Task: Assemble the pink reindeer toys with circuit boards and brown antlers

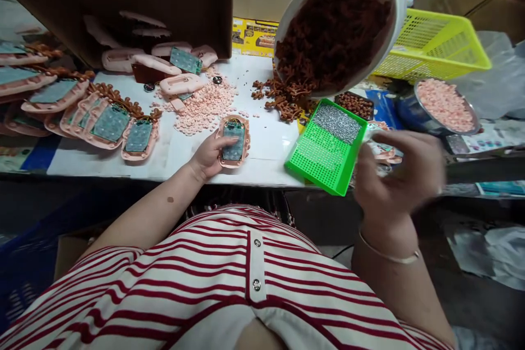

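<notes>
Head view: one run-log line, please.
left hand: holds shell with green board | right hand: blurred, by green tray, grip unclear | tray: silvery bits at far end | bucket: tilted, brown parts inside

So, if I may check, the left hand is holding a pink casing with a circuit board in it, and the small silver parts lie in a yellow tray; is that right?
Not quite: the tray is green, not yellow, as the head view shows. The left hand does hold a pink casing with a circuit board in it, and the small silver parts lie in that tray.
</notes>
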Motion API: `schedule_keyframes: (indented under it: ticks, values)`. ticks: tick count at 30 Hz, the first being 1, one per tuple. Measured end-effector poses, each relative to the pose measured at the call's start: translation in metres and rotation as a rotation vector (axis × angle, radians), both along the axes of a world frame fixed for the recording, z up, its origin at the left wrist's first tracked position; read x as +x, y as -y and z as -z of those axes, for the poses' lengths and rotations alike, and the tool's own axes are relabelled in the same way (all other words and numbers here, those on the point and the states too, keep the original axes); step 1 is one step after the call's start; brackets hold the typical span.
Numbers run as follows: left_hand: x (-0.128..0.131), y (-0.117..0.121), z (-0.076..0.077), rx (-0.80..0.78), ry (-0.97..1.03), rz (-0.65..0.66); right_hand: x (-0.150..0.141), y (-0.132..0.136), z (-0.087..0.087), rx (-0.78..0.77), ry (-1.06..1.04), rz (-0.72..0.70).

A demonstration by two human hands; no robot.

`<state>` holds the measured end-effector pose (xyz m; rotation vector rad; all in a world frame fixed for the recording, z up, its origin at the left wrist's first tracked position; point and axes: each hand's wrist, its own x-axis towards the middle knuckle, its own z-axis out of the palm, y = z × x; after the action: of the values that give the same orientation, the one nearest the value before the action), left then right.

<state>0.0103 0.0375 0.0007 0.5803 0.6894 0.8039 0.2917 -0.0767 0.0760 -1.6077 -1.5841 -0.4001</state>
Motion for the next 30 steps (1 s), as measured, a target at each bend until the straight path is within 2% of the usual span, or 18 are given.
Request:
schedule_keyframes:
  ticks: [2,3,5,7,9,11,13,16,19,21,25,30]
  values:
    - [0.001,-0.003,0.002,-0.022,0.024,0.023,-0.009,-0.047,0.013,-0.146,0.082,-0.112]
    - [0.001,-0.003,0.003,-0.027,0.043,0.036,-0.011,-0.071,0.021,-0.252,0.121,-0.117]
    - [0.001,-0.002,0.005,-0.027,0.085,0.06,-0.012,-0.116,0.038,-0.465,0.212,-0.02]
    - [0.0,-0.001,0.008,-0.028,0.114,0.074,-0.013,-0.147,0.052,-0.619,0.316,0.038]
    - [-0.001,-0.001,0.01,-0.039,0.134,0.083,-0.013,-0.162,0.06,-0.689,0.384,0.047]
    - [-0.001,-0.001,0.011,-0.055,0.152,0.085,-0.011,-0.166,0.062,-0.708,0.367,0.04]
    - [-0.001,-0.001,0.01,-0.07,0.158,0.085,-0.009,-0.163,0.06,-0.72,0.215,0.052]
    - [0.0,-0.001,0.007,-0.096,0.127,0.079,-0.005,-0.159,0.056,-0.694,-0.297,0.066]
    - [0.0,0.0,0.003,-0.114,0.1,0.067,-0.006,-0.156,0.053,-0.581,-0.886,0.03]
    - [-0.001,0.001,0.002,-0.124,0.091,0.072,-0.01,-0.152,0.05,-0.519,-1.132,0.014]
    - [-0.003,0.002,0.002,-0.129,0.087,0.102,-0.026,-0.138,0.047,-0.494,-1.326,-0.035]
    - [-0.003,0.005,0.001,-0.044,0.093,0.155,-0.047,-0.115,0.049,-0.521,-1.36,-0.192]
